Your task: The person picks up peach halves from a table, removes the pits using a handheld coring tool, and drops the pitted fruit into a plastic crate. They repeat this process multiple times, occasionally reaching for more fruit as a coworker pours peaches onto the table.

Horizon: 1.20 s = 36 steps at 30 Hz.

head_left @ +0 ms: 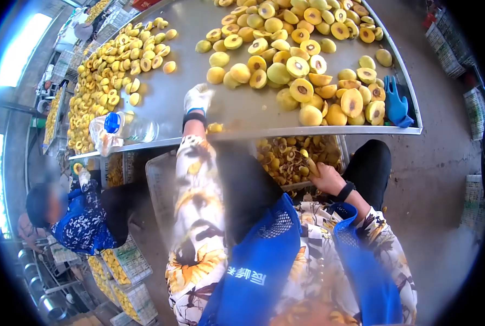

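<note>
My left hand (199, 99), in a white glove, is over the metal table near its front edge. Its fingers look curled in, and whatever they hold, if anything, is hidden. A small yellow fruit piece (215, 127) lies at the table edge just beside that wrist. Below the tabletop, my bare right hand (328, 179) pinches a yellow peach piece (311, 166) above a crate of peach scraps and pits (286, 157). Halved yellow peaches (298, 66), many with brown centres showing, are heaped on the table ahead and to the right.
Another pile of peach halves (112, 76) covers the table's left end. A clear bottle with a blue cap (139, 129) lies near the front edge. A blue glove (397, 103) rests in the right corner. A co-worker (85, 217) sits at left, near crates of fruit (125, 261).
</note>
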### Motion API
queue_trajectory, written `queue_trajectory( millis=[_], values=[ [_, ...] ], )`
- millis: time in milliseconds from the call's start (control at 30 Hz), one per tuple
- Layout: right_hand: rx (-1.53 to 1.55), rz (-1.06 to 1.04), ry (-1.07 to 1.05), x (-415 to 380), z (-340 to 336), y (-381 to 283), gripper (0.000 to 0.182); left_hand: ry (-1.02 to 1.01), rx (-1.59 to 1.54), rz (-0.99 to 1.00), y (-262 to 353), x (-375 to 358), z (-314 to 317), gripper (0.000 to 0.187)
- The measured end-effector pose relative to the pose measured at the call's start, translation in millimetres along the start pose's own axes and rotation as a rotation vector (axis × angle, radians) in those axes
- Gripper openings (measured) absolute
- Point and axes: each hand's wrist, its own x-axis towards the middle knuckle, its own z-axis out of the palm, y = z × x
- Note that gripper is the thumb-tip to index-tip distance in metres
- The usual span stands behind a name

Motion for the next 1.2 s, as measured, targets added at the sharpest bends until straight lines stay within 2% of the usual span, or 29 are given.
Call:
queue_trajectory(
  millis=[67, 100, 133, 167, 200, 267, 300, 333, 433, 533, 633, 700, 733, 767, 867, 1000, 1033, 1067, 1133, 1167, 1200],
  values=[
    [0.050, -0.013, 0.049, -0.9, 0.6, -11.2, 0.033, -0.081, -0.723, -0.078, 8.7, -21.8, -0.6, 0.026],
    [0.188, 0.051, 0.084, 2.3, 5.4, -12.9, 0.031, -0.114, -0.957, -0.095, 24.3, -45.1, -5.6, 0.024],
    [0.317, -0.014, 0.065, 3.5, 0.0, -22.8, 0.029, -0.148, -1.193, -0.116, 44.3, -73.8, -12.1, 0.024],
    [0.430, -0.143, 0.147, 8.7, 5.5, -27.6, 0.024, -0.278, -1.398, -0.114, 58.1, -101.5, -16.4, 0.032],
    [0.538, 0.008, 0.013, 6.8, -0.8, -31.6, 0.018, -0.424, -1.523, -0.092, 65.9, -121.8, -17.1, 0.041],
    [1.032, 0.095, -0.230, 4.9, -7.3, -35.8, 0.018, -0.505, -1.563, -0.115, 68.4, -151.0, -2.0, 0.047],
    [1.126, 0.104, -0.294, 3.6, -10.8, -35.1, 0.018, -0.483, -1.499, -0.159, 73.3, -168.9, 7.1, 0.048],
    [1.220, 0.106, -0.358, 2.3, -13.8, -33.0, 0.018, -0.498, -1.477, -0.105, 72.4, -182.4, 24.4, 0.045],
    [1.400, 0.164, -0.500, -6.6, -20.6, -26.9, 0.017, -0.714, -1.473, -0.113, 75.9, -216.1, 53.0, 0.036],
    [1.442, 0.169, -0.553, -13.3, -19.9, -22.3, 0.015, -0.746, -1.348, -0.164, 92.2, -238.2, 68.4, 0.035],
    [1.347, 0.110, -0.409, -15.4, -17.6, -15.1, 0.019, -0.639, -1.287, -0.130, 98.2, -245.6, 81.4, 0.040],
    [0.758, -0.062, 0.079, -6.9, -5.4, -14.4, 0.024, -0.646, -1.345, -0.134, 102.8, -249.5, 82.2, 0.044],
    [0.450, -0.138, 0.307, -4.0, -1.1, -17.4, 0.027, -0.675, -1.440, -0.205, 103.4, -249.9, 84.5, 0.048],
    [0.454, 0.029, 0.333, -5.3, -2.3, -20.0, 0.033, -0.699, -1.533, -0.280, 103.9, -250.2, 86.8, 0.051],
    [0.424, 0.023, 0.487, -2.1, 0.1, -26.1, 0.033, -0.570, -1.491, -0.334, 117.2, -259.8, 90.6, 0.037],
    [0.449, 0.028, 0.409, 1.9, -9.1, -38.5, 0.029, -0.594, -1.259, -0.260, 129.1, -269.1, 81.8, 0.034],
    [0.401, 0.006, 0.487, 5.4, -4.9, -35.3, 0.026, -0.606, -1.238, -0.263, 131.7, -270.9, 79.8, 0.033],
    [0.395, 0.014, 0.477, 7.7, -4.4, -33.0, 0.025, -0.617, -1.217, -0.266, 132.9, -272.0, 79.3, 0.032],
    [0.381, 0.030, 0.455, 10.1, -3.4, -30.3, 0.024, -0.536, -1.212, -0.261, 128.0, -272.8, 89.2, 0.030],
    [0.371, -0.034, 0.398, 7.3, -2.0, -32.5, 0.024, -0.495, -1.210, -0.258, 123.3, -271.5, 95.5, 0.030],
    [0.360, -0.098, 0.342, 2.4, 0.2, -37.1, 0.024, -0.525, -1.348, -0.241, 116.5, -266.8, 102.1, 0.030]
  ],
)
